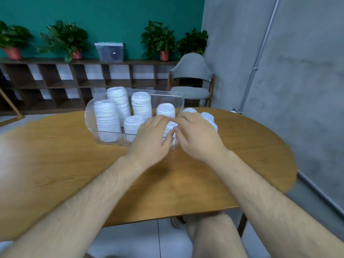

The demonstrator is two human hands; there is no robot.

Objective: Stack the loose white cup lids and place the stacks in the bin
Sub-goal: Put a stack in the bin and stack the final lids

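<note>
A clear plastic bin (89,116) stands on the oval wooden table (74,164) and holds several stacks of white cup lids (108,120). My left hand (151,138) and my right hand (197,135) meet at the bin's near right corner, cupped around a short stack of white lids (170,129) from both sides. That stack is mostly hidden by my fingers; it seems to sit inside the bin. A few loose white lids (208,117) lie on the table just right of the bin, behind my right hand.
A grey chair (191,79) stands behind the table at the right. A low dark shelf (74,81) with potted plants and a lidded storage box (109,52) runs along the green wall. A grey wall is close on the right.
</note>
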